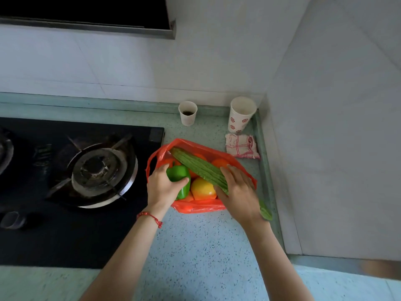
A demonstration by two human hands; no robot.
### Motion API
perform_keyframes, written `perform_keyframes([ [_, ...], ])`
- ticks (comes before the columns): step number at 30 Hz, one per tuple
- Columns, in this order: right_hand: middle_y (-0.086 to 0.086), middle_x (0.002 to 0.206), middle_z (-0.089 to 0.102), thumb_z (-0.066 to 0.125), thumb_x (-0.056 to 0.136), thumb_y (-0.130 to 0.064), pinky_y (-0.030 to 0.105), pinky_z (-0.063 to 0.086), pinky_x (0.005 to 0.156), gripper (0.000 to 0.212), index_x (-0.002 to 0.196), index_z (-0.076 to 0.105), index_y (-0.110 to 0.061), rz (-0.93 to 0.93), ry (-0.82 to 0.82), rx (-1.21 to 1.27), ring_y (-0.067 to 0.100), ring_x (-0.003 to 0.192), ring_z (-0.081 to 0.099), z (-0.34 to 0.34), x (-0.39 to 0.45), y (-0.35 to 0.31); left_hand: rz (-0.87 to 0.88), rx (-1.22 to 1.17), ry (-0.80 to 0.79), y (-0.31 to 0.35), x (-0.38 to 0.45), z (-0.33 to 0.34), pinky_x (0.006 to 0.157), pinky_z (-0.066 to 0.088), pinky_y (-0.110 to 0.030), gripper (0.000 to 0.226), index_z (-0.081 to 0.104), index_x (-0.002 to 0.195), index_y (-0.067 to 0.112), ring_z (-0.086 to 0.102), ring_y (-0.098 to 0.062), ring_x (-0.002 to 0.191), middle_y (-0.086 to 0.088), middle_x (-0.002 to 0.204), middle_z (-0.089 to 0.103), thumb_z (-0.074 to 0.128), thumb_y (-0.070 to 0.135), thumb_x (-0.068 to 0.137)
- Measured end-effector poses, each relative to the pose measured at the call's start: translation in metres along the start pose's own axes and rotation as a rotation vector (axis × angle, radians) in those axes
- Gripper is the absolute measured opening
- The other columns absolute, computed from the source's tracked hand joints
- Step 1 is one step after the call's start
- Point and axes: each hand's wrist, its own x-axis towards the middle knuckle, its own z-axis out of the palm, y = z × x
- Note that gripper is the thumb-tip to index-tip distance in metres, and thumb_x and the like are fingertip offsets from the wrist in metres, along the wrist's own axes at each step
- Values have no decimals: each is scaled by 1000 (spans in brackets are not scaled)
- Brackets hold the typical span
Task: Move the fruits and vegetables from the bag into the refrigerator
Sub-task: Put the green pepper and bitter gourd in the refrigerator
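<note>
Red plastic bag (pixel 196 208), centre of frame on the speckled counter (pixel 195 246), open, containing a green pepper (pixel 181 170), a yellow pepper (pixel 202 189), oranges (pixel 219 162) and a long ridged green gourd (pixel 199 168) lying diagonally. Left hand (pixel 162 187) closed around the green pepper; right hand (pixel 238 192) wrapped over the gourd's lower half. Gas stove (pixel 102 168) at left; two paper cups (pixel 187 112) and a folded cloth (pixel 242 146) at upper right.

A speckled pale green surface (pixel 201 246) runs into a corner of white tiled walls (pixel 217 61), with a black gas stove (pixel 65 170) at left under a dark range hood (pixel 86 16).
</note>
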Motion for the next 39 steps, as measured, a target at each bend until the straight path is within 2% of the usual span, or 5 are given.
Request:
perform_keyframes([
  [5, 13, 106, 67, 80, 67, -28, 41, 54, 72, 56, 114, 60, -5, 12, -20, -46, 33, 93, 66, 1, 9, -3, -52, -82, -30, 2, -3, -7, 94, 39, -26, 73, 49, 129, 5, 53, -24, 117, -13, 127, 57, 79, 30, 67],
  [14, 1, 128, 52, 62, 83, -40, 33, 44, 84, 56, 132, 44, -19, 119, -202, 54, 23, 113, 52, -2, 18, -6, -77, -329, -69, -5, -6, -22, 76, 51, -26, 44, 68, 97, 20, 64, -7, 83, 10, 84, 68, 77, 36, 58],
  [26, -1, 95, 61, 67, 78, -37, 27, 44, 63, 38, 112, 58, -24, 236, -122, 186, 17, 81, 57, -26, -17, -5, -26, -472, -121, -13, -19, -33, 86, 53, -43, 52, 70, 96, 22, 67, -14, 88, 3, 90, 73, 73, 47, 50],
  [33, 0, 70, 65, 72, 75, -28, 31, 44, 51, 21, 93, 66, -20, 317, -26, 387, 19, 60, 57, -44, -52, -21, 44, -582, -125, -21, -38, -48, 80, 53, -31, 26, 70, 77, 41, 68, -10, 84, 11, 81, 73, 73, 42, 52],
  [39, -2, 65, 65, 76, 73, -26, 23, 46, 48, 32, 103, 66, -28, 311, 65, 566, 9, 47, 51, -51, -74, -42, 73, -704, -116, -25, -65, -61, 67, 48, -10, 27, 66, 88, 23, 64, 4, 75, 13, 75, 72, 75, 10, 66],
])
